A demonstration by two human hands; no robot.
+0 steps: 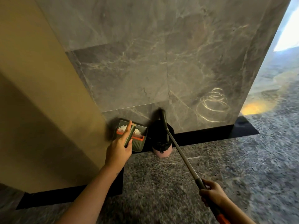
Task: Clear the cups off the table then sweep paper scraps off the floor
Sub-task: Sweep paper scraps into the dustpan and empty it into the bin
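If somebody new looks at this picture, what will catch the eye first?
First comes the dustpan with white paper scraps in it, at the foot of the grey marble wall, held by the left hand. Just right of it is the broom, its long handle in the right hand.

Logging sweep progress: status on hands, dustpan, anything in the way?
Left hand holds dustpan by its handle; right hand grips broom pole. Paper scraps in the pan, beside bin. Pole crosses the bin.

Bare hands (119,148) and forearms (95,186)
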